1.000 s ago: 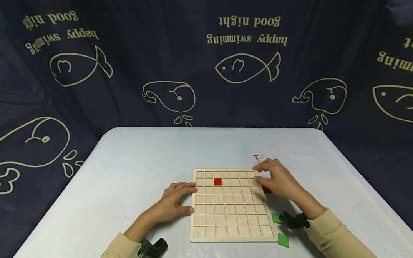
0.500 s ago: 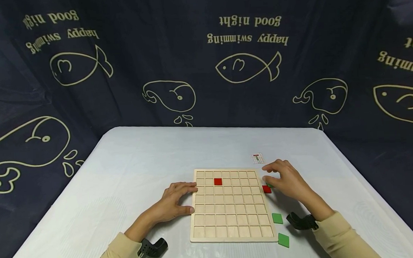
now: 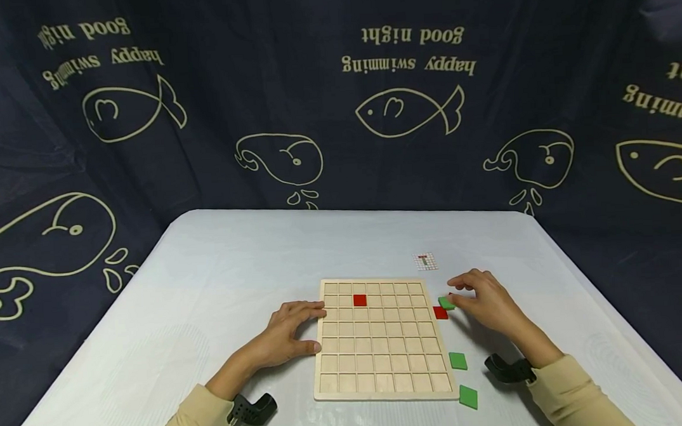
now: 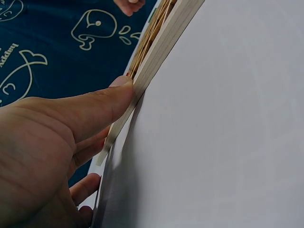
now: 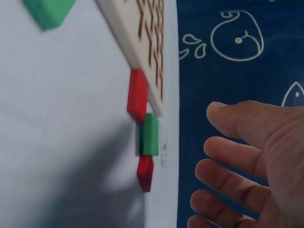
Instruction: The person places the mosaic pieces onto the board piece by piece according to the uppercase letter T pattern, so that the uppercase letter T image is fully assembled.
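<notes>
A pale wooden board (image 3: 388, 344) with a grid of square cells lies on the table, one red tile (image 3: 359, 300) set in its upper part. My left hand (image 3: 286, 336) rests against the board's left edge; in the left wrist view its thumb (image 4: 107, 102) touches the wooden rim. Off the board's right side hovers my right hand (image 3: 484, 299), fingers loosely bent and holding nothing. Closest to it are a green tile (image 3: 446, 304) and another red tile (image 3: 440, 313). The right wrist view shows a further red tile (image 5: 145, 175) beyond the green one, mostly hidden in the head view.
Two more green tiles, one (image 3: 458, 361) by the board's right edge and one (image 3: 468, 397) near its lower right corner, lie on the white table (image 3: 234, 256). A small printed grid card (image 3: 425, 261) sits behind the board. Dark fabric (image 3: 336, 111) with fish drawings hangs around the table.
My right hand has moved right, away from the board's upper right edge, uncovering the red and green tiles beside it. My left hand has stayed in place.
</notes>
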Motion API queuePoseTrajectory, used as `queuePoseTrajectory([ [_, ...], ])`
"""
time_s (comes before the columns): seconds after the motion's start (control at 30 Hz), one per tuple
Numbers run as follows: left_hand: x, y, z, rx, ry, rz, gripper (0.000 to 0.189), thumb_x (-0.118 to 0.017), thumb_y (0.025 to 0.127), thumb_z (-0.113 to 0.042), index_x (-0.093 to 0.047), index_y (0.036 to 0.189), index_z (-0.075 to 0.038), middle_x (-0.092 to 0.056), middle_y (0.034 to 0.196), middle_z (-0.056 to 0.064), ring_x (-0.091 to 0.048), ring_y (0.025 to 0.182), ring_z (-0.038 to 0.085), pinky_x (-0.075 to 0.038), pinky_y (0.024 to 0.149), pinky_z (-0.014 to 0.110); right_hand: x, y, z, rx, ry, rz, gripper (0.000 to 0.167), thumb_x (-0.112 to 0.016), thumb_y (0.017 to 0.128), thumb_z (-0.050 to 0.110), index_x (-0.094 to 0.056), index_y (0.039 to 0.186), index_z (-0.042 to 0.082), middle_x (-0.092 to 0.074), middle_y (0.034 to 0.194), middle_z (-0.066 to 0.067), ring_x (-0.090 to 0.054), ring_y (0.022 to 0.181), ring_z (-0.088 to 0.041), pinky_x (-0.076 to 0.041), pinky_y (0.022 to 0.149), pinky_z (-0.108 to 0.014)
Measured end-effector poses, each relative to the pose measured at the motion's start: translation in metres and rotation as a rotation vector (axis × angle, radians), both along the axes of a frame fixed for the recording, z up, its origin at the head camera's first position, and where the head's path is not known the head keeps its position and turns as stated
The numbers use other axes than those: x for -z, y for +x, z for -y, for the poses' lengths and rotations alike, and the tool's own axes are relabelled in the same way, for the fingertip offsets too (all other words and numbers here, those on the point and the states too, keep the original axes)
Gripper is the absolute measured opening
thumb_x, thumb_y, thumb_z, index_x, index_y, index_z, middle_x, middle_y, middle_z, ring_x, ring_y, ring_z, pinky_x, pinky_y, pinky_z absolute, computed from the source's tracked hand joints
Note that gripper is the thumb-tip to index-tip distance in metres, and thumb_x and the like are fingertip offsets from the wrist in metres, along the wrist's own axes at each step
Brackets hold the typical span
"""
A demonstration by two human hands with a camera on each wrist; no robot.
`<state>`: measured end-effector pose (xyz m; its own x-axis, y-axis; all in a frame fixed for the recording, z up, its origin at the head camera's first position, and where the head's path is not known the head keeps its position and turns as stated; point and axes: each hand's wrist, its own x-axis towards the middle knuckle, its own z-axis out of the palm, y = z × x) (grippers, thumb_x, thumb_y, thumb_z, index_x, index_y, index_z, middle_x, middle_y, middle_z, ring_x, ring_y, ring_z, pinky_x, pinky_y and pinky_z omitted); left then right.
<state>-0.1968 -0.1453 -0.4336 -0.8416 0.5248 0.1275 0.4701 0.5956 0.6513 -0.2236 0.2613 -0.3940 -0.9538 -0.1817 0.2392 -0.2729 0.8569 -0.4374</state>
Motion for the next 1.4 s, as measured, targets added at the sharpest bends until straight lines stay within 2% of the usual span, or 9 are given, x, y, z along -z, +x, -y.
queuePoseTrajectory([
  [0.17, 0.0, 0.0, 0.0, 0.002, 0.003, -0.006, 0.059, -0.072, 0.08, -0.033, -0.053, 0.133, -0.014, -0.042, 0.147, 0.001, -0.03, 0.134, 0.029, -0.019, 0.105, 0.057, 0.005, -0.001, -0.005, 0.013, 0.01, 0.032, 0.029, -0.072, 0.081, 0.019, -0.07, 0.106, 0.005, -0.064, 0.097, -0.01, -0.053, 0.093, -0.026, -0.042, 0.074, -0.037],
  [0.4, -0.001, 0.0, 0.0, 0.003, 0.002, -0.009, 0.058, -0.073, 0.081, -0.031, -0.053, 0.132, -0.014, -0.042, 0.147, 0.002, -0.031, 0.134, 0.029, -0.02, 0.104, 0.056, 0.014, -0.004, -0.014, 0.006, 0.029, 0.01, 0.028, -0.072, 0.08, 0.018, -0.07, 0.103, 0.004, -0.064, 0.093, -0.01, -0.053, 0.088, -0.024, -0.041, 0.072, -0.036],
  [0.73, -0.001, 0.0, 0.0, 0.007, 0.007, 0.001, 0.059, -0.073, 0.081, -0.032, -0.053, 0.133, -0.014, -0.041, 0.147, 0.001, -0.03, 0.134, 0.03, -0.019, 0.105, 0.058, 0.023, -0.007, -0.02, 0.051, 0.054, 0.05, 0.026, -0.071, 0.079, 0.016, -0.07, 0.102, 0.002, -0.064, 0.092, -0.01, -0.05, 0.085, -0.022, -0.037, 0.07, -0.033],
  [0.97, -0.001, 0.0, 0.0, 0.01, 0.009, -0.006, 0.058, -0.072, 0.081, -0.032, -0.053, 0.133, -0.014, -0.042, 0.147, 0.002, -0.031, 0.134, 0.03, -0.019, 0.105, 0.058, 0.026, -0.007, -0.022, 0.051, 0.047, 0.058, 0.026, -0.071, 0.079, 0.015, -0.07, 0.102, 0.002, -0.065, 0.093, -0.011, -0.053, 0.087, -0.024, -0.04, 0.072, -0.035],
  [1.4, -0.001, -0.001, 0.0, 0.011, 0.017, 0.01, 0.059, -0.072, 0.081, -0.032, -0.053, 0.133, -0.014, -0.042, 0.147, 0.003, -0.03, 0.135, 0.03, -0.019, 0.104, 0.057, 0.03, -0.011, -0.019, 0.076, 0.092, 0.069, 0.027, -0.072, 0.077, 0.017, -0.071, 0.1, 0.002, -0.062, 0.091, -0.011, -0.048, 0.084, -0.023, -0.034, 0.068, -0.031],
])
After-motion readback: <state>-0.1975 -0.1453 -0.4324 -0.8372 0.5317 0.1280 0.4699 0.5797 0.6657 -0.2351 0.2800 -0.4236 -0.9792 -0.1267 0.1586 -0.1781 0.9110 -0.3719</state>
